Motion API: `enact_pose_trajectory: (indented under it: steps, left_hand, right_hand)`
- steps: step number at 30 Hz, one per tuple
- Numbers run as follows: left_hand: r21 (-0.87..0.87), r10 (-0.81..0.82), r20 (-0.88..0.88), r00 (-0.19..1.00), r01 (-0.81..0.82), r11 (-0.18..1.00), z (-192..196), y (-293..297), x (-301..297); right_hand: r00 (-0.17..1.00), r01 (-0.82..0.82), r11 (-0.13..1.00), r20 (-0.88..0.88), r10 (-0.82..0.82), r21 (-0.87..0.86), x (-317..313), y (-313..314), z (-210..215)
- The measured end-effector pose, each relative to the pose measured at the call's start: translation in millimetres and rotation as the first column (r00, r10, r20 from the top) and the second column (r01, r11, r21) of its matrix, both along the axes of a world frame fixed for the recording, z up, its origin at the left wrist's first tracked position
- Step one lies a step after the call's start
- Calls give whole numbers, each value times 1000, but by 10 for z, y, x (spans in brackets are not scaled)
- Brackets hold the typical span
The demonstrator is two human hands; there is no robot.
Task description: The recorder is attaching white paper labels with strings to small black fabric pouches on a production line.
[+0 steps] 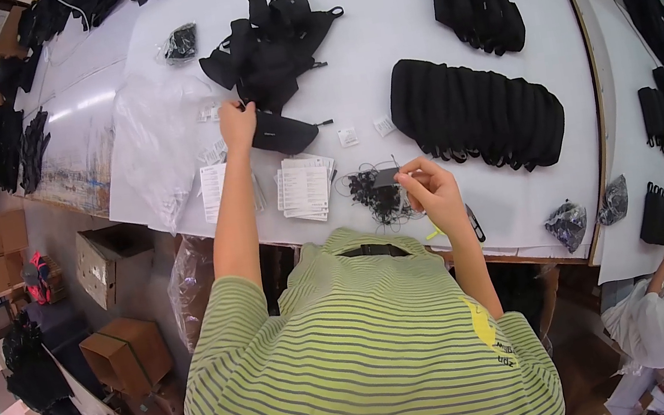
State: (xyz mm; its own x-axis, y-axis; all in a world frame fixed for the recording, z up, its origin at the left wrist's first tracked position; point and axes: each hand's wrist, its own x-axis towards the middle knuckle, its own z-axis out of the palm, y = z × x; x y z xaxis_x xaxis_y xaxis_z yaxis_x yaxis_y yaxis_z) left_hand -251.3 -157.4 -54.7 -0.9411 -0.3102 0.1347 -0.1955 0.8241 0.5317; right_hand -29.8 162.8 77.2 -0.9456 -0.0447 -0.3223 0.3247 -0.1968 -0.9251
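Observation:
My left hand [238, 124] is closed on the left end of a flat black zippered pouch [284, 132], which lies on the white table with its zipper pull sticking out to the right. Just beyond it is a loose heap of black pouches [271, 43]. My right hand [433, 184] is raised over the near edge, thumb and fingers pinched on what looks like a small dark tag [386, 177] with a thin string. Below that hand spreads a tangle of black strings [379, 200]. Between my hands sits a stack of printed white cards [305, 187].
A long row of black pouches [477, 110] stands at the right, a smaller bundle [480, 15] beyond it. Clear plastic sheeting [156, 140] covers the table's left. Bagged black parts [567, 224] lie near the right corner. Another person [650, 322] works at the right-hand table.

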Motion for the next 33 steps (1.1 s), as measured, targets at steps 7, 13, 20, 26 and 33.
enact_pose_trajectory:
  steps: [7,13,20,26,33]
  left_hand:
    - [125,126,273,954,-165,978,-665,-509,-520]
    - [391,150,409,900,-322,862,-558,-486,-502]
    - [779,-155,29,988,75,623,569,365,351]
    - [908,-557,-17,830,246,339,930,931,1247]
    - [872,-640,166,750,191,450,1046,1140,1541]
  right_hand:
    - [992,121,988,20,-123,94,37,61,65]
    - [998,53,995,17,-54,83,51,-31,116]
    - [998,54,991,4,-55,126,30,-109,112]
    - [955,269,939,-184,-232,215,-120,-431,-265]
    - [966,218,873,-221,-131,436,-20,-476,-350]
